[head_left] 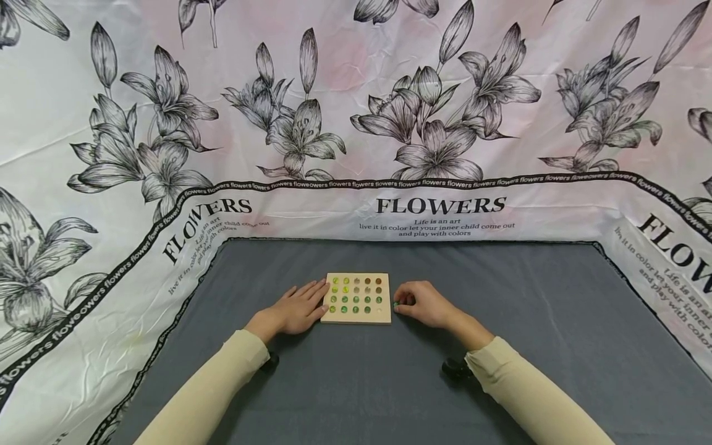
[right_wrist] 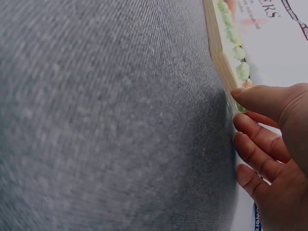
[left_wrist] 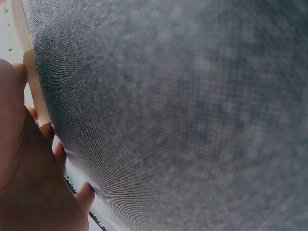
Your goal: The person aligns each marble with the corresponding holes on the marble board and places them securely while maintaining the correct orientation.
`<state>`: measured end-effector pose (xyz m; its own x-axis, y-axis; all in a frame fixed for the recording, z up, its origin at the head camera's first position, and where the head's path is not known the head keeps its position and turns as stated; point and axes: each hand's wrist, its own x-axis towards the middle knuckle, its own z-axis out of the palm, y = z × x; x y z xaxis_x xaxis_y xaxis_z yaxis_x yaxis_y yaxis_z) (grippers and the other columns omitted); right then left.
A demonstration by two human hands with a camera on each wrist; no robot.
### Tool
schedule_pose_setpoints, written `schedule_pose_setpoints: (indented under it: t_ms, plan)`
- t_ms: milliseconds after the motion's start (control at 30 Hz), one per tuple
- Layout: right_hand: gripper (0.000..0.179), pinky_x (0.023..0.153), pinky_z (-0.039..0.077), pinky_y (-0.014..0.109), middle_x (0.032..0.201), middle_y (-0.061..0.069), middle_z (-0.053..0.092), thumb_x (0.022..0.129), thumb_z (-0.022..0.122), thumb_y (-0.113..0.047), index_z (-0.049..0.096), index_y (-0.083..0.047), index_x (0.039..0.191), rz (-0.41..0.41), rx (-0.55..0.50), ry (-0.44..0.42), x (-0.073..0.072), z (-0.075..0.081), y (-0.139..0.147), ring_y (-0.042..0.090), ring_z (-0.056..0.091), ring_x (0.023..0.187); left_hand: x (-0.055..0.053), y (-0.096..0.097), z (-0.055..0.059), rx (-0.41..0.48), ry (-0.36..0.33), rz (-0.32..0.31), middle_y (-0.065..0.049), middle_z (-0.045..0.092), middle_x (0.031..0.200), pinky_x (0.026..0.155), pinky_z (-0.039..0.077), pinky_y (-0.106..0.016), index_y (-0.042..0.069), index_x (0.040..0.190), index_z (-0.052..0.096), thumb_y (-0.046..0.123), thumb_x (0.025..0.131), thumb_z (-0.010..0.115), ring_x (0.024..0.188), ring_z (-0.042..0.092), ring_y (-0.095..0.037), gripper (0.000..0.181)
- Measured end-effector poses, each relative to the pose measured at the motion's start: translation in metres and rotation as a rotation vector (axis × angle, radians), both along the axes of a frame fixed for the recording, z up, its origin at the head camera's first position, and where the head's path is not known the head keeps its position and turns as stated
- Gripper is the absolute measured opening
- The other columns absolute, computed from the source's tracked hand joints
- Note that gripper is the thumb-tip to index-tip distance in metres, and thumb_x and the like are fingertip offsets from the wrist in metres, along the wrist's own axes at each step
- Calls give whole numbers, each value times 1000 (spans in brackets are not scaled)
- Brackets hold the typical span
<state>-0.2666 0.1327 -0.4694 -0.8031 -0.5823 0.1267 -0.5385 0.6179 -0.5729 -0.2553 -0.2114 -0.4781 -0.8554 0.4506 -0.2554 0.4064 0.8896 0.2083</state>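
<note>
A light wooden board [head_left: 356, 318] lies flat on the grey cloth, with rows of round hollows in it. Glass marbles [head_left: 367, 300] in yellow-green, green, clear and brownish tones sit in the hollows. The hollow [head_left: 380, 310] at its near right corner holds no marble. My left hand [head_left: 297, 307] rests flat with spread fingers, its thumb and fingertips at the board's left edge. Just off the right edge, my right hand [head_left: 425, 304] pinches a small green marble [right_wrist: 240, 108] between thumb and index finger. The other fingers of that hand are loosely bent.
Grey cloth [head_left: 356, 383] covers the table around the board. A white cloth with black flower drawings and lettering [head_left: 442, 205] rises behind and at both sides. Dark wrist devices [head_left: 456, 369] sit under the sleeve cuffs.
</note>
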Motion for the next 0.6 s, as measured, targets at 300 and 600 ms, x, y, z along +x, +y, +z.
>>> schedule_pose_setpoints:
  t_ms: [300, 600]
  plan:
    - [10, 69, 51, 29, 87, -4, 67, 92, 77, -10, 74, -7, 101, 28, -40, 3, 1, 9, -5, 8, 60, 75, 5, 5, 17, -10, -14, -34, -5, 10, 173, 124, 10, -58, 15, 167, 14, 45, 113, 30, 158, 11, -26, 64]
    - [10, 70, 52, 28, 88, -2, 69, 91, 76, -4, 74, -4, 101, 66, -67, 3, 5, 12, -17, 6, 60, 76, 8, 4, 18, -4, -22, -24, -5, 11, 173, 124, 11, -58, 14, 166, 14, 44, 113, 30, 158, 11, -27, 64]
